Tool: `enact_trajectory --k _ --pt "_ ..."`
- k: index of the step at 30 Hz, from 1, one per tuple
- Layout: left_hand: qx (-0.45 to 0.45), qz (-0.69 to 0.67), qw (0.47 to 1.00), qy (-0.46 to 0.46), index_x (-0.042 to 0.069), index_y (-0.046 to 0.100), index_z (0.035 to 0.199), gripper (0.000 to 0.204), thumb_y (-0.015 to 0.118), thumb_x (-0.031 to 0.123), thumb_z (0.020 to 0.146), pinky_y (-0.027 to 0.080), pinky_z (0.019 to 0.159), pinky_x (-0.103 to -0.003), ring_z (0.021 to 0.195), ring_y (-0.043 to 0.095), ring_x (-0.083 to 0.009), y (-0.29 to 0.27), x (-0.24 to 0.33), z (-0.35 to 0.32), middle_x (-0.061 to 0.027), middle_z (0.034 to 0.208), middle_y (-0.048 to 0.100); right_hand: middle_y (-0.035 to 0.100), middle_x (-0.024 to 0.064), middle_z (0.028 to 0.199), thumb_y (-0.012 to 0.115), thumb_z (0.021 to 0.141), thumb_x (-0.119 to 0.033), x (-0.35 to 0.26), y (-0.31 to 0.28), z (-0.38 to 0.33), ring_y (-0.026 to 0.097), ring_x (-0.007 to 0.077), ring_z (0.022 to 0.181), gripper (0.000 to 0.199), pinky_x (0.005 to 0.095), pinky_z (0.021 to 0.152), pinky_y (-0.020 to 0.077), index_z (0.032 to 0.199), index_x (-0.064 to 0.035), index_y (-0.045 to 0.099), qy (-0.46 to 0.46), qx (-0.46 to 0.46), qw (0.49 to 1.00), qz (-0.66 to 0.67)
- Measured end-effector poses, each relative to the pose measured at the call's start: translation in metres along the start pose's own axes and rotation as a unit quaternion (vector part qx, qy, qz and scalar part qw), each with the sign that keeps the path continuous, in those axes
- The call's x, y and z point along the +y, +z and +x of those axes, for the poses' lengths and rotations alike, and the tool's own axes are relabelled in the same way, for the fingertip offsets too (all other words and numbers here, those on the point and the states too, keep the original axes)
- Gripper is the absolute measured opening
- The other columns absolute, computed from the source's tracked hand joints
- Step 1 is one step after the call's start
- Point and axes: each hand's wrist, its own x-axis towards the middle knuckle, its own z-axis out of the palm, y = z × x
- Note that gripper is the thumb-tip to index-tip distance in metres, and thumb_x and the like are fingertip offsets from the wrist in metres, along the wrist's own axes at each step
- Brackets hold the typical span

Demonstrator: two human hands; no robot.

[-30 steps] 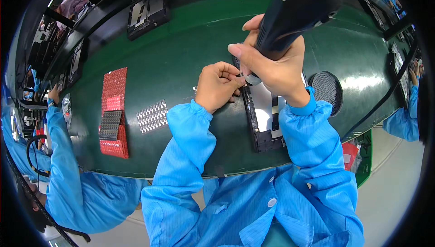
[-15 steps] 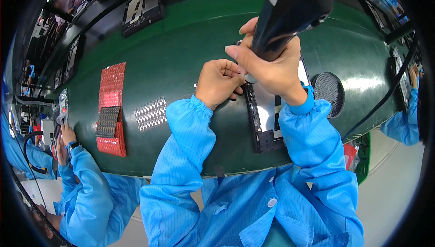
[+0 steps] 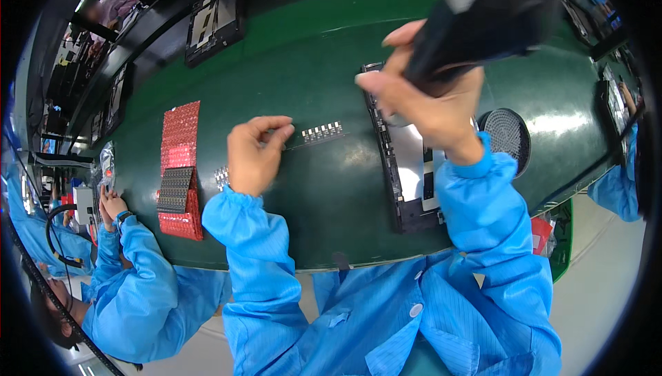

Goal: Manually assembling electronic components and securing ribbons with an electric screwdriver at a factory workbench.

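My right hand (image 3: 441,110) is wrapped round a black electric screwdriver (image 3: 476,28), blurred by motion, above the far part of a flat black device frame (image 3: 393,169) with bright panels inside. The tool's tip is hidden behind the fingers. To the left of the frame, my left hand (image 3: 254,154) has its thumb and index finger pinched together; whatever they hold is too small to make out. Just right of those fingertips lies a short strip of small metallic pieces (image 3: 323,132). A sheet of similar pieces (image 3: 221,178) is mostly covered by my left hand and sleeve.
Red bubble wrap (image 3: 181,128) with a dark sheet of small parts (image 3: 175,190) lies further left. A round black dish (image 3: 507,138) stands right of the frame. Another person's hands (image 3: 112,205) rest at the table's left end. Black devices (image 3: 215,23) line the far side.
My left hand has moved away from the frame, leftward over the sheet of pieces, baring the short strip. My right hand has shifted slightly right with the screwdriver.
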Motion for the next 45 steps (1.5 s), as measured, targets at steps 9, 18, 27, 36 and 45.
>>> enact_trajectory --k 9,18,27,36,45 --pt "-0.001 0.099 0.994 0.044 0.0 0.066 0.084 0.025 0.08 0.007 0.065 0.042 0.053 -0.027 0.057 0.049 -0.0126 0.018 0.007 -0.009 -0.0064 0.077 0.058 0.059 0.0059 0.062 0.073 0.074 0.003 -0.051 -0.125 -0.002 0.056 0.0116 0.05 0.034 0.0223 0.047 0.0457 0.102 0.0028 0.054 -0.092 0.048 0.994 -0.039" --pt "-0.149 -0.09 0.978 -0.115 -0.004 0.065 0.078 0.012 0.074 -0.006 0.071 0.042 0.052 -0.018 0.058 0.054 -0.0054 0.013 0.01 0.012 -0.0049 0.073 0.064 0.059 0.0034 0.061 0.074 0.072 0.001 -0.032 -0.169 -0.02 0.056 0.0102 0.048 0.03 0.0214 0.045 0.0422 0.096 0.0037 0.056 -0.022 0.161 0.98 -0.113" --pt "-0.061 0.021 0.998 0.021 -0.004 0.063 0.069 0.013 0.075 -0.006 0.069 0.041 0.054 -0.021 0.061 0.051 -0.0076 0.025 0.007 0.004 -0.0029 0.073 0.058 0.058 0.0045 0.06 0.072 0.075 0.002 -0.024 -0.165 -0.017 0.055 0.0112 0.047 0.031 0.0236 0.047 0.0432 0.099 0.0035 0.052 0.008 0.133 0.98 -0.148" --pt "-0.069 -0.131 0.989 -0.008 -0.004 0.062 0.08 0.008 0.069 -0.007 0.076 0.049 0.064 -0.02 0.073 0.061 -0.0102 0.006 0.009 -0.008 -0.0078 0.084 0.063 0.059 0.0037 0.06 0.074 0.074 0.0 -0.014 -0.166 -0.019 0.056 0.0099 0.047 0.029 0.0214 0.045 0.0433 0.095 0.0022 0.053 0.016 0.134 0.983 -0.129" --pt "-0.082 -0.156 0.984 0.001 -0.007 0.063 0.092 0.013 0.063 -0.01 0.079 0.052 0.065 -0.023 0.072 0.062 -0.0141 0.013 0.032 -0.025 -0.0097 0.083 0.063 0.059 0.0032 0.061 0.075 0.074 -0.001 -0.015 -0.166 -0.02 0.056 0.0094 0.048 0.03 0.0211 0.045 0.0427 0.096 0.0015 0.054 0.013 0.129 0.983 -0.127"
